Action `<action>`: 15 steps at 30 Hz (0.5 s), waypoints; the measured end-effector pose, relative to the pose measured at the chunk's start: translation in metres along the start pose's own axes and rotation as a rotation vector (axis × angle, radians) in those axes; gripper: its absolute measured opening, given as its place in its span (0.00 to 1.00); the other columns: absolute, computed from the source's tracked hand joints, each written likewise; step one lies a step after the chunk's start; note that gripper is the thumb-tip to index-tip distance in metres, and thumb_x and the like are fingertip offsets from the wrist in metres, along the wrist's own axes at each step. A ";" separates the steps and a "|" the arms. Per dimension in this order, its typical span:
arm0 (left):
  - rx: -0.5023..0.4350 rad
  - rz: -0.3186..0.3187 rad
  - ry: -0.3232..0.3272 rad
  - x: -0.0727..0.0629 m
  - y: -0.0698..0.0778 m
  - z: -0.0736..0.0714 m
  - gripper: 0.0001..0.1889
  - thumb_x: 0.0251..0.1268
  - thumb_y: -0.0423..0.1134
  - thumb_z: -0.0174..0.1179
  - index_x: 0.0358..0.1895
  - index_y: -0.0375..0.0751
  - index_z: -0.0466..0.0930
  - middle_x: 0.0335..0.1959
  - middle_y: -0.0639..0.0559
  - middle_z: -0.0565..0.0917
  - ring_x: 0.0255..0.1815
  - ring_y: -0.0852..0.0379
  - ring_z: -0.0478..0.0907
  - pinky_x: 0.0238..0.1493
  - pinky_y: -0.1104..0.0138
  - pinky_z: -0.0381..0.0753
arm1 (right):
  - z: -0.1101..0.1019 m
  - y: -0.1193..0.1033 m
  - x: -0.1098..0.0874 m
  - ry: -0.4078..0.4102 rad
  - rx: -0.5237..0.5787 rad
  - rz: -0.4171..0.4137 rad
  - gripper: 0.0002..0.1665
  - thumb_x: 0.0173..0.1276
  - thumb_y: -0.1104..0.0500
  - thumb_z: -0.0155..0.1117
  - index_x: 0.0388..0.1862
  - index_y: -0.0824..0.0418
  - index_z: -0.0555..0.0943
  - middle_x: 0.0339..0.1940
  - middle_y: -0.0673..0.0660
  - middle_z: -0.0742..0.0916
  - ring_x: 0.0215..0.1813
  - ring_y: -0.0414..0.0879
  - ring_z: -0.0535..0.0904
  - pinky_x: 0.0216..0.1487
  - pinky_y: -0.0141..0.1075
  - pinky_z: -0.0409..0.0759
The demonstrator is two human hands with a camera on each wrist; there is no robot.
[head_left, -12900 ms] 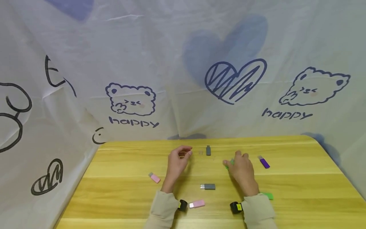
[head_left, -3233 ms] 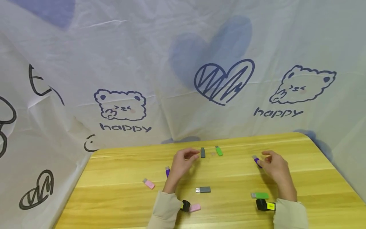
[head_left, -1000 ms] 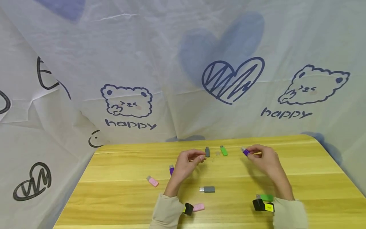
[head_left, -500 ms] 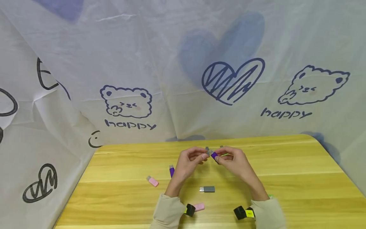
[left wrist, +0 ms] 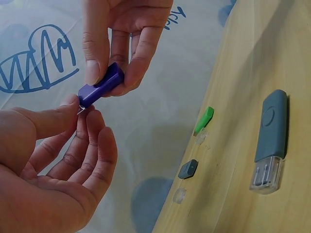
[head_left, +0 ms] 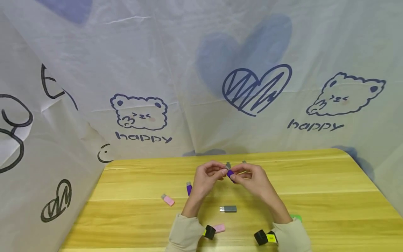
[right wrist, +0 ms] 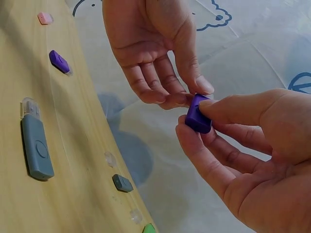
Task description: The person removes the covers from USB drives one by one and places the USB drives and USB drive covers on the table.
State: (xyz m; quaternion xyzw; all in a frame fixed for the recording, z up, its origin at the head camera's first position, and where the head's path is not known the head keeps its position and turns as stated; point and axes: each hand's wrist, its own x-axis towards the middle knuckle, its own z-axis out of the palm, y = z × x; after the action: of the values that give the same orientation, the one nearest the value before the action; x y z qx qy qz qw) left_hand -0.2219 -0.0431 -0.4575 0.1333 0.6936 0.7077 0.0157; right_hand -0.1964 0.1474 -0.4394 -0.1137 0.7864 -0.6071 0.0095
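Observation:
Above the table's far half, my right hand (head_left: 252, 178) pinches the body of a purple USB stick (right wrist: 198, 115) between thumb and fingers. My left hand (head_left: 206, 178) meets it from the other side, its thumb and index finger pinching the clear cap (left wrist: 81, 110) at the plug end. Fingertips cover most of that cap. Just beyond the hands, a small grey USB stick (left wrist: 188, 169) and a green USB stick (left wrist: 204, 121) lie at the table's far edge. Clear caps (right wrist: 110, 159) lie loose near them.
Left of the hands lie another purple USB stick (head_left: 189, 188) and a pink one (head_left: 168, 200). Nearer are a grey USB stick (head_left: 228, 209) and a pink one (head_left: 219, 228). A green item (head_left: 296, 218) shows partly behind my right sleeve. A printed cloth (head_left: 201, 87) hangs behind the table (head_left: 126, 217).
My right hand has taken the purple USB stick from the table's right side and carried it left to my left hand, which now pinches its cap. Earlier, the green stick was set at the far edge.

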 end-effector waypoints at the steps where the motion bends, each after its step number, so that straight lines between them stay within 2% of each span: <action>1: -0.006 -0.006 0.006 0.000 0.000 0.000 0.07 0.67 0.26 0.67 0.45 0.24 0.84 0.39 0.35 0.87 0.35 0.54 0.86 0.40 0.66 0.87 | 0.000 0.000 0.000 -0.002 0.001 0.001 0.12 0.69 0.68 0.71 0.49 0.71 0.85 0.48 0.65 0.87 0.45 0.55 0.89 0.43 0.37 0.87; 6: -0.050 -0.031 0.036 -0.001 0.000 0.001 0.08 0.66 0.26 0.68 0.44 0.23 0.84 0.38 0.36 0.88 0.34 0.59 0.85 0.39 0.66 0.87 | 0.001 -0.002 -0.001 -0.006 -0.004 0.003 0.11 0.69 0.67 0.70 0.49 0.71 0.86 0.48 0.65 0.87 0.45 0.55 0.89 0.43 0.36 0.87; 15: -0.080 -0.074 0.102 -0.001 0.001 0.000 0.08 0.62 0.28 0.71 0.41 0.25 0.87 0.37 0.38 0.89 0.31 0.58 0.86 0.39 0.65 0.88 | 0.003 -0.003 0.000 -0.006 -0.027 0.013 0.09 0.69 0.69 0.70 0.48 0.70 0.86 0.47 0.64 0.87 0.44 0.54 0.89 0.44 0.38 0.88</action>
State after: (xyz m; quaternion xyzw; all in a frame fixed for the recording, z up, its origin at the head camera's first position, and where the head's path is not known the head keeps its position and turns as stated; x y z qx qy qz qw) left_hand -0.2208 -0.0437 -0.4564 0.0707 0.6693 0.7396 0.0118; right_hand -0.1954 0.1440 -0.4371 -0.1106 0.7954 -0.5958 0.0144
